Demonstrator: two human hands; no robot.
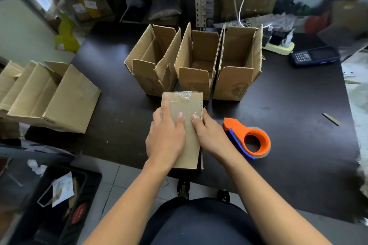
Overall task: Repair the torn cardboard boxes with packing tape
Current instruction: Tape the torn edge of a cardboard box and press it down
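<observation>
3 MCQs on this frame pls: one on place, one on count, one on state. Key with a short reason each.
1. Where does the tape dispenser lie?
A. on the shelf
B. on the table by the right hand
C. inside a box

2. How many open boxes stand in the row behind the hands?
A. one
B. three
C. five

3. What is the left hand doing?
A. pressing flat on the taped box
B. gripping the dispenser
C. hanging idle

Key: 1 B, it rests on the dark table; 2 B, three stand side by side; 3 A, fingers lie straight on the cardboard.
</observation>
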